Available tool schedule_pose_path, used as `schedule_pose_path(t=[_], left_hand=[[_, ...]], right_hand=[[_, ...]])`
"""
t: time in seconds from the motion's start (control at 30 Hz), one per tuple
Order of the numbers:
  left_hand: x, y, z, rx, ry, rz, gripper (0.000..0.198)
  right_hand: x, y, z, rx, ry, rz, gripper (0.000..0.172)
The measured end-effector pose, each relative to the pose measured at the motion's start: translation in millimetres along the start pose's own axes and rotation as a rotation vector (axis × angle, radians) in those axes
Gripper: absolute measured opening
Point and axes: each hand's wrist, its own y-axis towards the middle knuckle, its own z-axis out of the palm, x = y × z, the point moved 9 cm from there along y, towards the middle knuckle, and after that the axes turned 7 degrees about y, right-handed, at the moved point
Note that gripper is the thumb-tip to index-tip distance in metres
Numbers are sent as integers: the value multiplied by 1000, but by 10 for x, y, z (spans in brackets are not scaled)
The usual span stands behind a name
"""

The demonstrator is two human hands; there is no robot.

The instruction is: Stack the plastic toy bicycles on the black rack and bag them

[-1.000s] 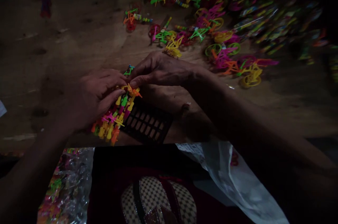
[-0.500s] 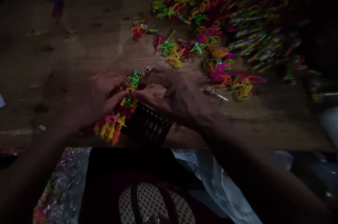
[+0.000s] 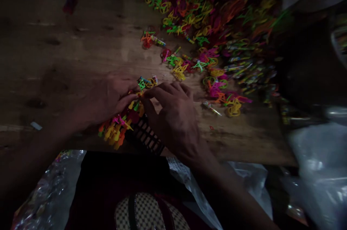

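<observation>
My left hand point(image 3: 116, 92) is closed, thumb and forefinger pinching a small orange-yellow plastic toy piece point(image 3: 139, 94). At the same spot the thumb and forefinger of my right hand point(image 3: 175, 114) come together on that piece, its other fingers bent above. Dim light hides the exact grip. Just beyond the fingertips lie a green plastic bicycle-frame-like piece point(image 3: 141, 85) and a yellow ring-shaped piece point(image 3: 150, 83). Below the hands, a heap of yellow, orange and pink plastic pieces point(image 3: 116, 132) sits against a black slotted basket point(image 3: 149, 138), which my right hand partly covers.
A large pile of bright plastic pieces point(image 3: 187, 2) spreads over the wooden table point(image 3: 89, 42) at the back right. Thin wrapped sticks point(image 3: 248, 73) lie beside it. One stick point(image 3: 213, 108) lies right of my hand. Clear plastic bags point(image 3: 322, 165) hang at the right.
My right hand has turned more upright and covers more of the basket, its fingers bunched closer. My left hand keeps its pinch. The camera view has turned somewhat to the right.
</observation>
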Motion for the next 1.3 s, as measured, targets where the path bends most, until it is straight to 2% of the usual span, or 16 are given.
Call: schedule_pose_path(t=[0.17, 0.37, 0.7, 0.83, 1.07, 1.3], left_hand=[[-45, 12, -1, -40, -54, 81, 18], [29, -6, 73, -2, 60, 17, 14], [29, 46, 85, -10, -17, -1, 14], [86, 55, 84, -28, -27, -23, 17], [81, 40, 84, 0, -93, 37, 25], [47, 28, 18, 43, -29, 21, 32]], right_hand=[[61, -34, -6, -12, -43, 51, 16], [40, -140, 21, -123, 0, 131, 17], [67, -174, 40, -153, -30, 110, 23], [77, -173, 39, -134, 20, 105, 24], [143, -123, 25, -35, -17, 63, 23], [78, -89, 50, -5, 10, 28, 23]])
